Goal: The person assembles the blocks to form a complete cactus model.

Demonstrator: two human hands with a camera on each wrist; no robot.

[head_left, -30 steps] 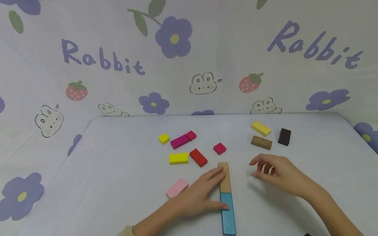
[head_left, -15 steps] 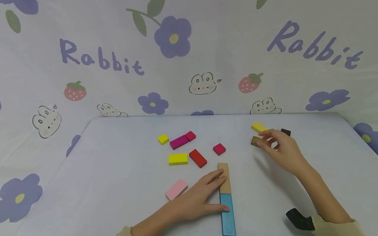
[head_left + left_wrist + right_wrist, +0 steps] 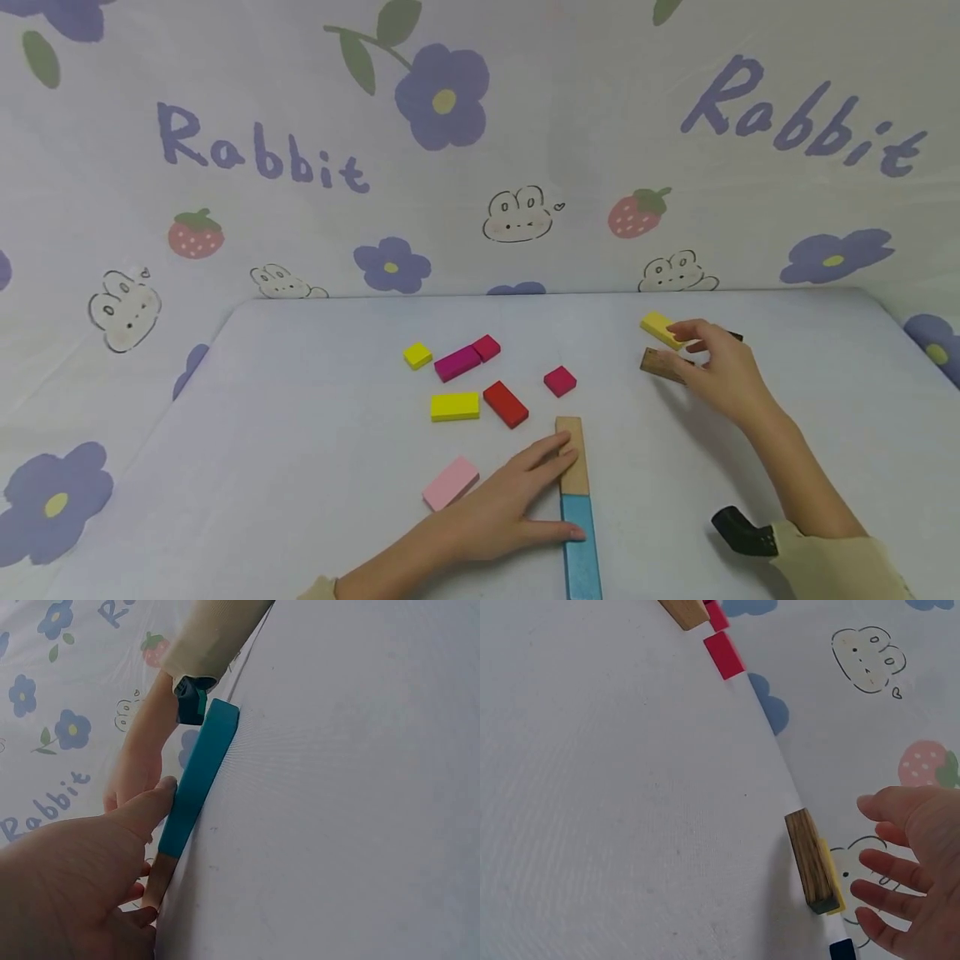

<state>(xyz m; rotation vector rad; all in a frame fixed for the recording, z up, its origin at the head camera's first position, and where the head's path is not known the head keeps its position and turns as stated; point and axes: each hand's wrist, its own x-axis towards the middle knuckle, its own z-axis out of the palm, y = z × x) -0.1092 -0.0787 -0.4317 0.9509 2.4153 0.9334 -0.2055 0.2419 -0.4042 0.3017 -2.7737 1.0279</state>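
Observation:
My left hand (image 3: 506,504) rests its fingertips on a tan wooden block (image 3: 577,480) and its thumb on a blue block (image 3: 582,571). The two blocks lie end to end in one line; the left wrist view shows the thumb against the side of the blue block (image 3: 196,776). Over the back right of the table, my right hand (image 3: 720,375) hovers with fingers spread and nothing between them. Below it lie a dark-grained brown block (image 3: 659,365) and a yellow block (image 3: 656,327). The right wrist view shows the fingers apart from the brown block (image 3: 810,859).
Left of the tan block lie a pink block (image 3: 452,482), a yellow block (image 3: 454,407), a red block (image 3: 506,404) and a magenta block (image 3: 457,363). Small crimson (image 3: 560,381) and yellow (image 3: 417,356) pieces lie farther back. A dark block (image 3: 737,337) is mostly hidden by the right hand.
My right hand has moved away from me and slightly right, from beside the tan block to above the brown and yellow blocks. The left hand has stayed on its blocks.

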